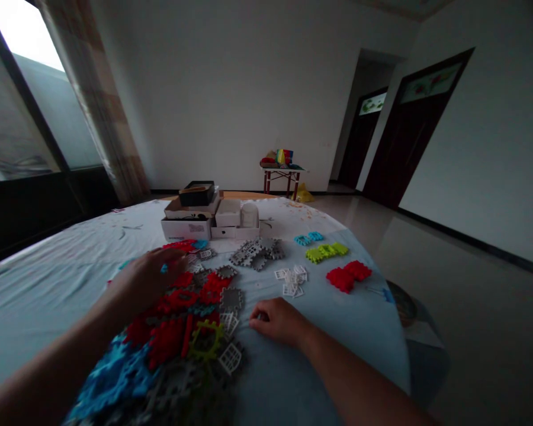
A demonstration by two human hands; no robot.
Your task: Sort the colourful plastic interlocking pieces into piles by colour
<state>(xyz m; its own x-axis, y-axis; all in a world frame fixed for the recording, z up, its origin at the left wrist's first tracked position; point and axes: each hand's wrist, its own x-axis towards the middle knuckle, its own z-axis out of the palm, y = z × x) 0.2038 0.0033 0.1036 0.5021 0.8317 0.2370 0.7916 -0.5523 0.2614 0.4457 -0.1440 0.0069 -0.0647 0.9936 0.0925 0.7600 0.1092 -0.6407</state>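
Observation:
A heap of interlocking plastic tiles (177, 331) in red, blue, grey, white and yellow-green lies on the cloth-covered round table (48, 278). My left hand (148, 275) rests flat on the far part of the heap, fingers stretched over red pieces. My right hand (278, 320) sits on the cloth just right of the heap, fingers curled under; what they hold, if anything, is hidden. Sorted groups lie further right: grey tiles (257, 253), white tiles (292, 280), red tiles (349, 276), yellow-green tiles (326, 252) and light blue tiles (308, 238).
White and black boxes (204, 213) stand at the table's far side. The table edge curves off to the right above a tiled floor. A small table with coloured toys (282, 168) stands by the back wall. Dark doors are at the right.

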